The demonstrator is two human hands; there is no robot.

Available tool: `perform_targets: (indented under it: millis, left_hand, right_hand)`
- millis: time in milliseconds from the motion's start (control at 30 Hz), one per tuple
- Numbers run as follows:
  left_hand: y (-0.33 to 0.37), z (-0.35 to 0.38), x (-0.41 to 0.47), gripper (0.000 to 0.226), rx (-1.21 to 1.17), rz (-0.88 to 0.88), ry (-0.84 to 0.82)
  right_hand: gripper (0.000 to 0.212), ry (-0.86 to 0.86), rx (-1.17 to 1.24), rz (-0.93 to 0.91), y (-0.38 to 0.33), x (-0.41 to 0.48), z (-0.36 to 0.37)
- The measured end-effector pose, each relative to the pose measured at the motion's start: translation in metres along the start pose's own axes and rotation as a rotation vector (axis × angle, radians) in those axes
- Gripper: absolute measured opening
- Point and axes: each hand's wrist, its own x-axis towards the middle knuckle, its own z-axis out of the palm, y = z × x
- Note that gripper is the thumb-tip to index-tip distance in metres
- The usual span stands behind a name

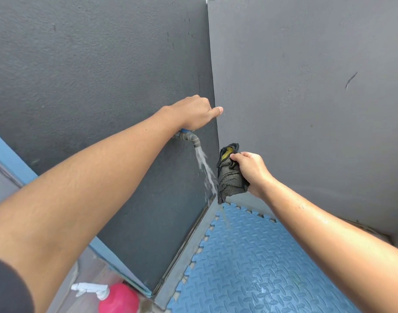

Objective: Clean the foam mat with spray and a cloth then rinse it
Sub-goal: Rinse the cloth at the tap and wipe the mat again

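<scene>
A blue foam mat [256, 263] with a tread pattern and toothed edges lies on the floor in the wall corner. My left hand [193, 112] grips the blue handle of a grey wall tap [190, 137], and water streams down from its spout. My right hand [252, 171] holds a bunched grey cloth [229, 177] with a yellow patch just right of the water stream, above the mat's far corner. A pink spray bottle [117, 298] with a white trigger head stands at the bottom left.
Two dark grey walls [306, 86] meet in a corner behind the tap. A grey concrete strip [189, 251] runs between the left wall and the mat. A blue band [10, 159] lines the lower left wall.
</scene>
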Motion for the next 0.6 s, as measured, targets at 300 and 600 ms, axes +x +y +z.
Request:
perform_targets:
  millis: [300,600]
  left_hand:
    - [0.002,0.002,0.004,0.061,-0.047,-0.164,-0.026]
    - [0.033,0.004,0.012,0.041,0.284,-0.355,0.202]
  right_hand:
    - [0.025,0.0,0.009,-0.012,0.003,0.003,-0.008]
    - [0.017,0.046,-0.022,-0.035,0.02,-0.001,-0.049]
